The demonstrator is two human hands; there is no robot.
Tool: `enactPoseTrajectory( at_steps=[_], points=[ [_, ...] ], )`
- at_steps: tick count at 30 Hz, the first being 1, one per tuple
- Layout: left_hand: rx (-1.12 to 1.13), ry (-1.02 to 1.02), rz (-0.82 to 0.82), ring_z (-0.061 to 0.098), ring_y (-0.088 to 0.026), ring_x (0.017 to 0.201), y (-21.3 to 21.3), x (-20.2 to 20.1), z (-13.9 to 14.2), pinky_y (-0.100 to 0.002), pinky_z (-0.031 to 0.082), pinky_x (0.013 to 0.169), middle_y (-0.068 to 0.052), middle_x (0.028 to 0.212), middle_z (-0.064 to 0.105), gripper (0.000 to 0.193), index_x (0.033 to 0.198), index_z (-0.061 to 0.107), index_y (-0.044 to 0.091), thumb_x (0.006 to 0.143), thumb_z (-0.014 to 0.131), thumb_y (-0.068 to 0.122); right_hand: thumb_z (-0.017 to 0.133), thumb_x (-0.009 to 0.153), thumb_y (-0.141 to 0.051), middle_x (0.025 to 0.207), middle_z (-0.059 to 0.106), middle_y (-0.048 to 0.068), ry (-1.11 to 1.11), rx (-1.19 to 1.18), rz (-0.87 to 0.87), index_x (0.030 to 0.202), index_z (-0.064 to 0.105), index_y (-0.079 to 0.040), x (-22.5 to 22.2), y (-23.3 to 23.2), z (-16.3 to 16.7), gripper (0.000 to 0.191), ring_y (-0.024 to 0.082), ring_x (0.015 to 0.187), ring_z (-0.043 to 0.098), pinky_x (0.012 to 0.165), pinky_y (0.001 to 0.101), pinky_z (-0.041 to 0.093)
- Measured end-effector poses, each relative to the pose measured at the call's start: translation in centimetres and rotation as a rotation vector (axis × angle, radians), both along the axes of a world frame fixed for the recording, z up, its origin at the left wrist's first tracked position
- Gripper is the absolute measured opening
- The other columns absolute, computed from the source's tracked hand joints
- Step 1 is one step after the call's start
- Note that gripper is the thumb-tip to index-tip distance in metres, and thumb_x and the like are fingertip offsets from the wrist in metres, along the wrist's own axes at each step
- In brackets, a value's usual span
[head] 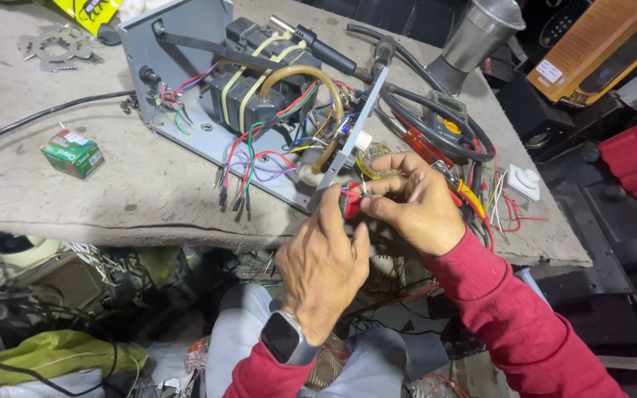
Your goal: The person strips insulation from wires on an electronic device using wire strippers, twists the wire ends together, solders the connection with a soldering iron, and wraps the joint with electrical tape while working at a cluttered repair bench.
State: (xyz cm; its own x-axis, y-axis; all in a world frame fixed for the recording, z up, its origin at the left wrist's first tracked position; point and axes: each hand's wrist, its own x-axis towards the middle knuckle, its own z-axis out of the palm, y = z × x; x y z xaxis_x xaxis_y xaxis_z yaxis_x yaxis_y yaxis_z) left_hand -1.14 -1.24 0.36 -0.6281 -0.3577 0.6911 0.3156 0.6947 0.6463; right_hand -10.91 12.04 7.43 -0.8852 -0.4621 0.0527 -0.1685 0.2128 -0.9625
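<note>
In the head view, the left hand (324,254) and the right hand (412,200) meet just over the front edge of the table (112,191), beside the opened metal chassis (208,96). Both hands are closed in a pinch on a small red part (351,200) with thin wires (363,184) coming from it; the left hand grips its body with thumb and fingers, and the right hand holds it from the other side with the fingertips (374,208). I think the thin wires can break or slip from the fingers if they are pulled too hard, because they are short and stiff. Also the part sits very near the loose coloured wires (252,166) of the chassis, so a bare end may touch the wrong one. The part itself is small, red and mostly hidden by the fingers, so its exact shape I cannot tell. A green box (72,152) lies well apart on the left.
</note>
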Motion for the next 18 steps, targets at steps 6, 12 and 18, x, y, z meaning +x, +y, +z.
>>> enactPoseTrajectory(
  at_steps=[6,12,18],
  points=[
    [0.070,0.023,0.085,0.067,-0.033,0.073,0.7,-0.5,0.8,-0.048,0.052,0.061,-0.012,0.089,0.069,0.052,0.135,0.053,0.004,0.088,0.072,0.010,0.067,0.084,0.013,0.105,0.076,0.017,0.027,-0.056,0.080,0.122,0.046,0.003,-0.6,0.0,0.4,0.044,0.017,0.095,0.073,0.083,0.0305,0.060],
    [0.048,0.128,0.056,0.067,-0.033,0.083,-1.7,1.7,1.8,-0.042,0.054,0.072,-0.008,0.093,0.070,0.034,0.111,0.061,0.009,0.081,0.078,0.011,0.069,0.089,0.007,0.110,0.070,0.009,0.233,0.044,0.096,0.134,0.060,0.005,1.2,0.8,-1.9,0.046,0.011,0.098,0.066,0.086,0.0261,0.055],
    [0.351,-0.052,-0.223,0.076,-0.026,0.089,-1.9,2.7,2.4,-0.034,0.060,0.077,-0.012,0.102,0.073,0.038,0.120,0.061,0.002,0.085,0.073,0.005,0.069,0.087,0.005,0.107,0.070,0.007,0.256,-0.031,0.052,0.124,0.061,0.001,1.1,0.8,-4.2,0.038,0.010,0.090,0.065,0.080,0.0249,0.054]
  ],
)
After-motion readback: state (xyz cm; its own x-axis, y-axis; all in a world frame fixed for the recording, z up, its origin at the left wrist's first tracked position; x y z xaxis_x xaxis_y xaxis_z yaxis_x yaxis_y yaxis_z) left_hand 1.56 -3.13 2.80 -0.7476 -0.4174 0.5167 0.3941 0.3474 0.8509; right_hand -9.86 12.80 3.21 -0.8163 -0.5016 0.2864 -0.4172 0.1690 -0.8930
